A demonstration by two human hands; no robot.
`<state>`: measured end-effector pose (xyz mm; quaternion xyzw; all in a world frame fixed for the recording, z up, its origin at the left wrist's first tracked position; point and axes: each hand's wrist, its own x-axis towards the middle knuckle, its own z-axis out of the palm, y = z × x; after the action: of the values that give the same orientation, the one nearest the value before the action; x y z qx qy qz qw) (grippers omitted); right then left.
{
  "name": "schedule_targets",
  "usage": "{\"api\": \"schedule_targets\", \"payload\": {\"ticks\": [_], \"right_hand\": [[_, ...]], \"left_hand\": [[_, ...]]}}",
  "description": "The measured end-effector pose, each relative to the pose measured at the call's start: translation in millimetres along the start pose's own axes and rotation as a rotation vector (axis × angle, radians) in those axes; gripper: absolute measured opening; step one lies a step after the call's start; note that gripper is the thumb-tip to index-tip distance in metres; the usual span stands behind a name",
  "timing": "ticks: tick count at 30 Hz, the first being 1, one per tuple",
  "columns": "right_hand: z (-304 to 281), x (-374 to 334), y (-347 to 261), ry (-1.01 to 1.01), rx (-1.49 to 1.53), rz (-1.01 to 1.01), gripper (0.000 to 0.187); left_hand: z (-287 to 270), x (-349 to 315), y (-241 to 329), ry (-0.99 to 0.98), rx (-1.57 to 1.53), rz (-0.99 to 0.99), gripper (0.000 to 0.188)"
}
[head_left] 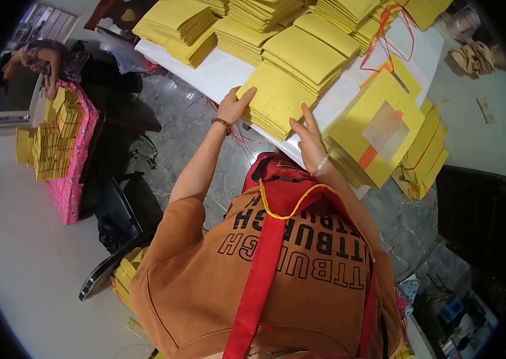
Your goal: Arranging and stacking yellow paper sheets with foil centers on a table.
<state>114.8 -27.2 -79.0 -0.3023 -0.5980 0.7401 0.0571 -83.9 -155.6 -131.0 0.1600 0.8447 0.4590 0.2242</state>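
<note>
A stack of yellow paper (278, 94) lies at the near edge of the white table, its top sheet dotted with small marks. At its left side, my left hand (232, 110) has the thumb over the edge and the fingers along the side. My right hand (311, 140) is at the stack's near right corner, thumb and forefinger stretched out and apart. The right hand's other fingers are partly hidden. Just right of that hand stands a thicker yellow stack (358, 134), topped with a pale square and orange patches.
More yellow stacks (313, 45) cover the far part of the white table (205, 75). Red ties (394, 33) lie at the far right. To the left are a pink-covered table (73, 194) with yellow bundles, a black chair (115, 218) and another person (46, 60) leaning over.
</note>
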Motion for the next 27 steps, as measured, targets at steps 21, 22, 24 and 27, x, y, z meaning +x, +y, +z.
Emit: {"api": "schedule_targets", "payload": {"ticks": [21, 22, 24, 27], "right_hand": [[15, 31, 3, 0.099, 0.401, 0.213, 0.075], [15, 34, 6, 0.055, 0.526, 0.205, 0.078], [21, 36, 11, 0.063, 0.528, 0.172, 0.078], [43, 40, 19, 0.116, 0.537, 0.082, 0.077]], "left_hand": [[-19, 22, 33, -0.407, -0.275, -0.280, 0.088], [-19, 22, 36, -0.389, -0.282, -0.335, 0.088], [-25, 25, 37, -0.395, -0.285, -0.293, 0.091], [-42, 25, 36, -0.398, -0.309, -0.219, 0.087]]}}
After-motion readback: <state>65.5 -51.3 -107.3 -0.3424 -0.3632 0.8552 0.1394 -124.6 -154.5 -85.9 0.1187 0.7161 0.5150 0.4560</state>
